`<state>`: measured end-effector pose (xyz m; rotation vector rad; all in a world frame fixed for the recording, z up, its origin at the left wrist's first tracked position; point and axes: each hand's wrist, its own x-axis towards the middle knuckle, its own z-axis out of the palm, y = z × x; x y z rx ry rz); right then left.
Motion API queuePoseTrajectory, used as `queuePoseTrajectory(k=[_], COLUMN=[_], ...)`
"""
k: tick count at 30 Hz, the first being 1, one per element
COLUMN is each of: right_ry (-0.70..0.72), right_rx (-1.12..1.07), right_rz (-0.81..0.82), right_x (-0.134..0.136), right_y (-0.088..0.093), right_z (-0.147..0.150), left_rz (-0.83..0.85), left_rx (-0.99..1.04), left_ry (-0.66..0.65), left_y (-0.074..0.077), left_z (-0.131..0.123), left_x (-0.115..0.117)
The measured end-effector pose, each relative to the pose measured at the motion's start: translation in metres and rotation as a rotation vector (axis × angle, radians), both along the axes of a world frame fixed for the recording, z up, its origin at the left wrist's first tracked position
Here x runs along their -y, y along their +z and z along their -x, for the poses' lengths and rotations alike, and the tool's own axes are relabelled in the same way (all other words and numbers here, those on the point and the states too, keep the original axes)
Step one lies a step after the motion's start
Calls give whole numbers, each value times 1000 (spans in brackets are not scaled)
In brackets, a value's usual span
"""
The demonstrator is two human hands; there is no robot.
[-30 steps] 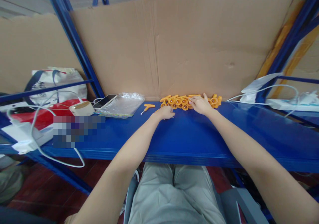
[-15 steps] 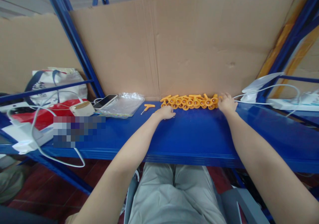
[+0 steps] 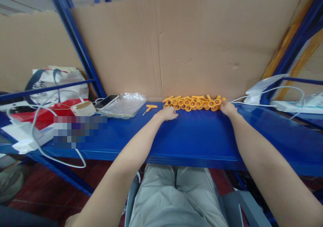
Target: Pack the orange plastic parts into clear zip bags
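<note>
On the surface (image 3: 199,137), the right hand (image 3: 228,108) has moved from over the orange pile (image 3: 193,103) to its right end. At its left end, the left hand (image 3: 168,113) stays curled; either grasp I cannot tell.

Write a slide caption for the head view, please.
Left hand and right hand at opposite ends of piled orange parts on a blue shelf.

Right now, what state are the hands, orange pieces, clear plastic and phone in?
Left hand: curled at the pile's left end
Right hand: at the pile's right end
Orange pile: stacked in layers
Lone corkscrew: lying apart, spiral exposed
Clear plastic: lying flat
Phone: face up
</note>
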<state>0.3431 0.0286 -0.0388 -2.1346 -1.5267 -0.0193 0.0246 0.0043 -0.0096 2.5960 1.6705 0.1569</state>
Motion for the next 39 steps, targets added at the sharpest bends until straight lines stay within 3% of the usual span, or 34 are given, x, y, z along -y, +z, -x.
queuePoseTrajectory(k=[19,30,39], right_ry=[-22,-16,-127], right_rx=[-64,-134,-256], right_rz=[-162,-213,-307], right_x=[-10,-4,-2], right_y=[-6,3,-3], right_z=[-12,-3,-15], left_rz=[1,0,19], left_rx=[9,30,25], left_ry=[-8,-6,5], left_y=[1,-1,-3], left_z=[1,1,1], left_x=[1,-1,-3])
